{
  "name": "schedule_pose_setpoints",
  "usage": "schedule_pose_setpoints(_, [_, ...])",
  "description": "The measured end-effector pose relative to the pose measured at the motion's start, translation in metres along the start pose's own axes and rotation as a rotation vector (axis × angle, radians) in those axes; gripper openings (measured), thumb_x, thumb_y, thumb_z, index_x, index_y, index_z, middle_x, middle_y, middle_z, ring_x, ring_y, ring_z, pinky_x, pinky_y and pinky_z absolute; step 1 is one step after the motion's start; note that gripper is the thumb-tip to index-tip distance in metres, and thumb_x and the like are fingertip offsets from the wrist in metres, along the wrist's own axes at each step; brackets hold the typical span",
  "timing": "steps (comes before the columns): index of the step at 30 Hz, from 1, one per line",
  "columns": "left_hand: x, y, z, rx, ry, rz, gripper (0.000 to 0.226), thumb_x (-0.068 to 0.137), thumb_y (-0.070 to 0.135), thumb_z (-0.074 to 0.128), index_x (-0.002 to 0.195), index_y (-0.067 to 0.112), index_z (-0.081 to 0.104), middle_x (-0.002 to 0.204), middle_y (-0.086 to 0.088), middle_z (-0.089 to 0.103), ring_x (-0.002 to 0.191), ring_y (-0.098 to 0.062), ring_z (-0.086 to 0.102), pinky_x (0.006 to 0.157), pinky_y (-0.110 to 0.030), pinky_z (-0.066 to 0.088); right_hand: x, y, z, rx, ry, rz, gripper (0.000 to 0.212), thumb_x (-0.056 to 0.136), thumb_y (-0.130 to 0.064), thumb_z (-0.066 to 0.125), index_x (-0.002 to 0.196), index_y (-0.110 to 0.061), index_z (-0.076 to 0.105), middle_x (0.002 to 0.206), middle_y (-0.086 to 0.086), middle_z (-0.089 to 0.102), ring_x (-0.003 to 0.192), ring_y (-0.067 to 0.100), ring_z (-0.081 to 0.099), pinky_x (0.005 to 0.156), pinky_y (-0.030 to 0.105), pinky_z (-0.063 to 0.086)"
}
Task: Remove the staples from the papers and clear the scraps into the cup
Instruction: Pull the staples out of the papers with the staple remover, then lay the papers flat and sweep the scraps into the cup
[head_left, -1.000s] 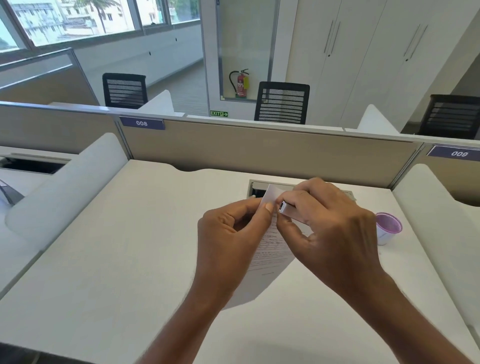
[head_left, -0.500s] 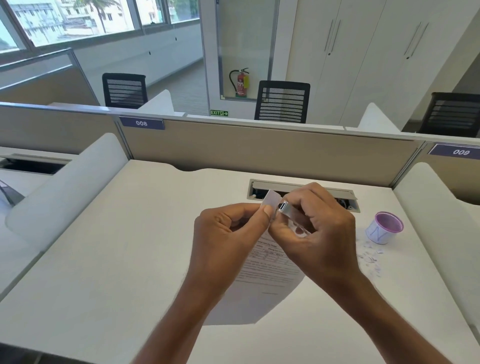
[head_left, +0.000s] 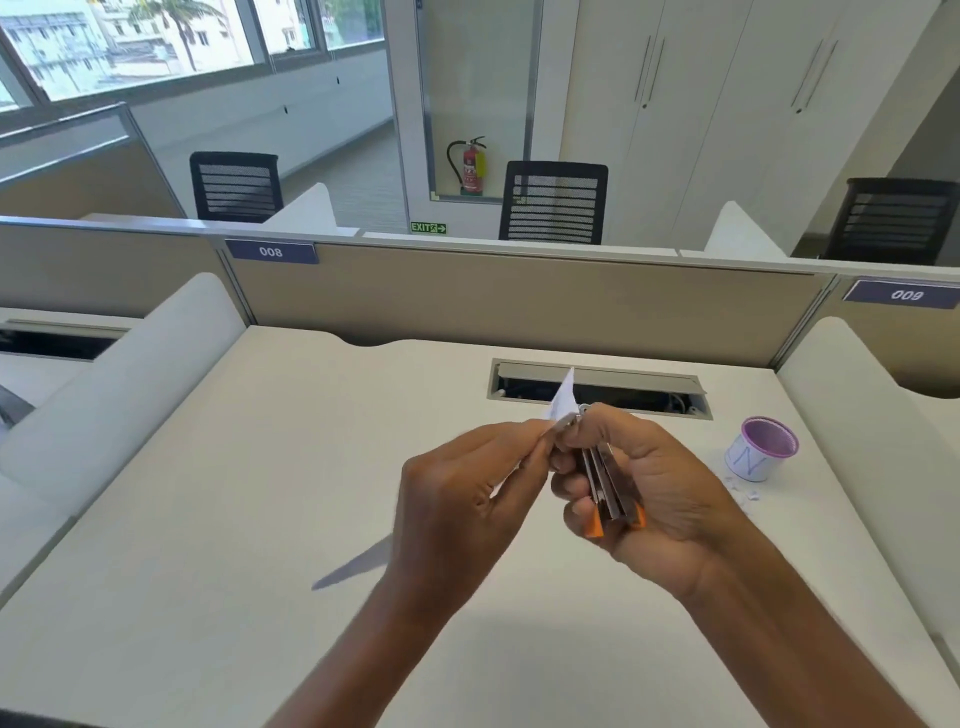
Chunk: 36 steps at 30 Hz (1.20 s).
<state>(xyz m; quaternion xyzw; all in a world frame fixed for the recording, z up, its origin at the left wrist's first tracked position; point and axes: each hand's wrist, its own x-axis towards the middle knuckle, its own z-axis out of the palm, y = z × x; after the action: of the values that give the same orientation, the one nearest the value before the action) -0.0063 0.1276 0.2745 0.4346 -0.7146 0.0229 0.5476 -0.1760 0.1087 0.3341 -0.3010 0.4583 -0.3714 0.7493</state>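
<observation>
So the left hand (head_left: 467, 499) is pinching the papers (head_left: 564, 399) between thumb and fingertips, holding them up in the air over the middle of the desk (head_left: 260, 493). One white corner is poking up above the knuckles, and another bit of the sheet is sticking out low, just left of the wrist.

The right hand (head_left: 660, 483) is curling round a staple remover (head_left: 605, 483), a metal one with orange grips. It's gripping the tool with the nose end pointing up at that top corner of the papers. The tip looks like it's touching the paper, but that spot is blurry, so I can't say for sure.

The cup (head_left: 753, 460) is sitting off to the right on the desk, well apart from both hands. It has a purple rim and a white side with a big blue "N" on it. A few tiny white scraps (head_left: 749, 493) are lying on the desk right beside its base.

Readable stuff: the partition (head_left: 519, 306) behind the desk is carrying blue tags saying "008" (head_left: 270, 252) and "009" (head_left: 906, 294). A green "EXIT" sign (head_left: 428, 227) with an arrow is sitting low on the wall beyond, under a red fire extinguisher (head_left: 470, 167).
</observation>
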Motion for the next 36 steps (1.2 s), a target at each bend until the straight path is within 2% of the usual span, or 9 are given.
schedule_pose_setpoints(3, [0.002, -0.01, -0.001, 0.03, 0.005, 0.033, 0.012, 0.1, 0.01, 0.078, 0.108, 0.007, 0.087, 0.107, 0.002, 0.086, 0.095, -0.009, 0.079, 0.086, -0.016, 0.061, -0.001, -0.002, -0.004, 0.054, -0.05, 0.071, 0.009, 0.087, -0.011, 0.061, 0.079, -0.013, 0.063, 0.077, 0.005, 0.054, 0.061, 0.013, 0.043, 0.048, 0.021, 0.042])
schedule_pose_setpoints(6, [0.006, -0.026, -0.003, 0.055, 0.088, -0.102, 0.011, 0.098, 0.009, 0.078, 0.104, 0.007, 0.088, 0.104, 0.012, 0.081, 0.095, -0.006, 0.077, 0.086, -0.013, 0.058, -0.002, -0.001, -0.009, 0.007, -0.085, -0.029, 0.007, 0.082, -0.01, 0.065, 0.083, -0.014, 0.059, 0.08, 0.005, 0.055, 0.062, 0.013, 0.045, 0.05, 0.023, 0.043])
schedule_pose_setpoints(10, [0.002, -0.036, -0.008, -0.028, 0.109, -0.349, 0.012, 0.104, 0.015, 0.076, 0.106, 0.013, 0.088, 0.087, 0.009, 0.084, 0.071, -0.016, 0.071, 0.064, -0.034, 0.056, -0.002, -0.003, -0.018, 0.022, -0.105, -0.131, 0.014, 0.081, -0.015, 0.074, 0.087, -0.015, 0.061, 0.084, 0.004, 0.058, 0.064, 0.013, 0.047, 0.052, 0.023, 0.044])
schedule_pose_setpoints(13, [-0.004, -0.034, -0.01, -0.113, 0.095, -0.426, 0.015, 0.106, 0.021, 0.075, 0.104, 0.014, 0.088, 0.083, 0.0, 0.083, 0.073, -0.032, 0.072, 0.06, -0.042, 0.056, -0.002, -0.004, -0.024, 0.021, -0.095, -0.167, 0.013, 0.086, -0.018, 0.078, 0.088, -0.016, 0.064, 0.085, 0.003, 0.059, 0.064, 0.012, 0.047, 0.051, 0.022, 0.044])
schedule_pose_setpoints(16, [-0.007, -0.03, -0.011, -0.165, 0.094, -0.494, 0.019, 0.108, 0.024, 0.073, 0.098, 0.015, 0.087, 0.08, 0.0, 0.082, 0.071, -0.032, 0.071, 0.058, -0.045, 0.056, -0.001, -0.004, -0.037, 0.011, -0.056, -0.2, 0.01, 0.087, -0.021, 0.073, 0.077, -0.02, 0.072, 0.084, 0.003, 0.06, 0.064, 0.012, 0.047, 0.051, 0.022, 0.044])
schedule_pose_setpoints(21, [-0.013, -0.026, -0.012, -0.211, 0.082, -0.618, 0.023, 0.106, 0.028, 0.072, 0.093, 0.018, 0.086, 0.078, -0.006, 0.08, 0.075, -0.04, 0.069, 0.062, -0.05, 0.059, 0.019, -0.006, -0.101, 0.017, 0.12, -0.22, 0.011, 0.099, -0.016, 0.066, 0.088, -0.018, 0.062, 0.084, 0.001, 0.058, 0.063, 0.013, 0.047, 0.05, 0.021, 0.043])
schedule_pose_setpoints(24, [-0.014, -0.022, -0.012, -0.264, 0.069, -0.715, 0.016, 0.104, 0.032, 0.073, 0.103, 0.029, 0.089, 0.089, 0.012, 0.085, 0.078, -0.021, 0.076, 0.072, -0.051, 0.063, 0.04, -0.009, -0.166, -0.027, 0.277, -0.212, 0.014, 0.098, -0.015, 0.069, 0.086, -0.018, 0.064, 0.081, 0.0, 0.059, 0.061, 0.013, 0.048, 0.048, 0.021, 0.041])
schedule_pose_setpoints(30, [-0.008, -0.013, -0.006, -0.331, 0.028, -0.753, 0.029, 0.103, 0.034, 0.074, 0.095, 0.061, 0.083, 0.094, 0.021, 0.085, 0.082, -0.003, 0.075, 0.069, -0.032, 0.06, 0.087, -0.002, -0.301, -0.125, 0.632, -0.121, 0.009, 0.094, -0.014, 0.076, 0.096, -0.012, 0.068, 0.079, 0.003, 0.064, 0.053, 0.012, 0.05, 0.047, 0.022, 0.047])
schedule_pose_setpoints(36, [0.0, -0.006, 0.009, -0.334, -0.03, -0.757, 0.036, 0.102, 0.033, 0.074, 0.09, 0.066, 0.081, 0.091, 0.027, 0.083, 0.078, 0.004, 0.072, 0.068, -0.02, 0.058, 0.125, 0.021, -0.378, -0.144, 0.836, -0.013, 0.01, 0.089, -0.014, 0.076, 0.084, -0.01, 0.069, 0.08, 0.005, 0.067, 0.053, 0.015, 0.049, 0.052, 0.02, 0.048])
